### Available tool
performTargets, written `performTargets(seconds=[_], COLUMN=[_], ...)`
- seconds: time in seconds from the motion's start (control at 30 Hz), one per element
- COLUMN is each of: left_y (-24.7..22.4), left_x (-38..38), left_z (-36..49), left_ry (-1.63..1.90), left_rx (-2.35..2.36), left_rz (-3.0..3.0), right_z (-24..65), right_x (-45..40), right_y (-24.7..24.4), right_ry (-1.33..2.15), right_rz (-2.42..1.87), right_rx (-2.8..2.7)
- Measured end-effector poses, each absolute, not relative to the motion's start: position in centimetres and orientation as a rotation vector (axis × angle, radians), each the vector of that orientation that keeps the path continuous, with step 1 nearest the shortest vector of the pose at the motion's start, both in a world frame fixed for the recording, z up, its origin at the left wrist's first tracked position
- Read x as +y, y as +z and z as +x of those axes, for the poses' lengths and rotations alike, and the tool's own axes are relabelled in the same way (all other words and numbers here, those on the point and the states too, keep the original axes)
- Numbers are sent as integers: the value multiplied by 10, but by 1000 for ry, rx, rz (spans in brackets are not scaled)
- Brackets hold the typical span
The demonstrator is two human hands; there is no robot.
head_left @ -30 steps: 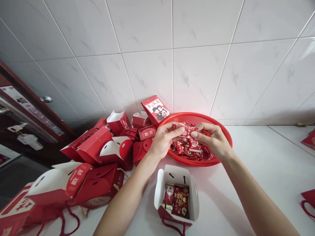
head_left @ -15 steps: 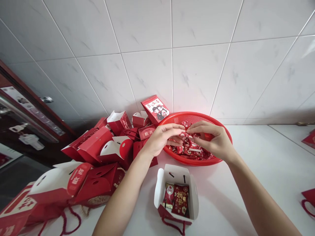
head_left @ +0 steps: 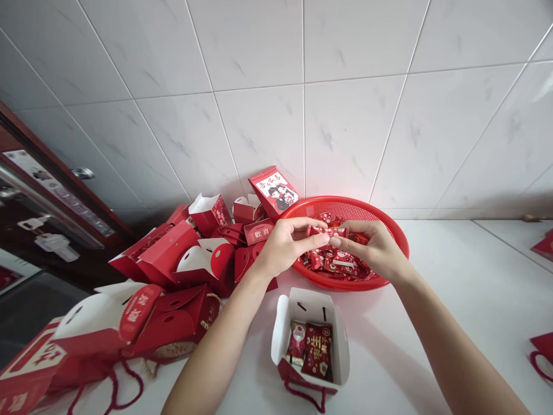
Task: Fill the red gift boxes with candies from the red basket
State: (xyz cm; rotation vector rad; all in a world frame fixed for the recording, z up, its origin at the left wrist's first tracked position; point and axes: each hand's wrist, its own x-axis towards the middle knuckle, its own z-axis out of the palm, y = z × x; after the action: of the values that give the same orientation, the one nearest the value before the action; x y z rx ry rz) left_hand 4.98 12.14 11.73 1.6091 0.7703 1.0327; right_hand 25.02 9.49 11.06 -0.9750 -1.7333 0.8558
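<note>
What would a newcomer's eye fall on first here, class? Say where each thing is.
Probably the bright red basket against the pale tiled wall, with the left hand and right hand pinching a small red packet above its heap of sweets. Next, the open white-lined box in front of it, and the jumble of red boxes to the left.

Bare counter (head_left: 453, 276) right of the basket (head_left: 393, 248) — left, red boxes (head_left: 168, 253) crowd the way.
</note>
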Motion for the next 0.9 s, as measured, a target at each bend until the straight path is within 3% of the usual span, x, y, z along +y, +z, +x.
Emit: performTargets(seconds=[0.17,0.5,0.7,0.9], left_y=[116,122,129,141], left_x=[119,124,121,108], left_z=[50,42,35,23], left_ry=[1075,1158,969,559], left_rx=[766,838,813,653], left_rz=[1638,1593,1667,1880], right_z=[249,255,256,258], right_x=[96,105,102,99], right_y=[108,107,105,106], right_ry=[879,1420,1464,1424], right_rz=[-911,-891,-844,-887], right_rx=[-1734,-1394,-1384,-1429])
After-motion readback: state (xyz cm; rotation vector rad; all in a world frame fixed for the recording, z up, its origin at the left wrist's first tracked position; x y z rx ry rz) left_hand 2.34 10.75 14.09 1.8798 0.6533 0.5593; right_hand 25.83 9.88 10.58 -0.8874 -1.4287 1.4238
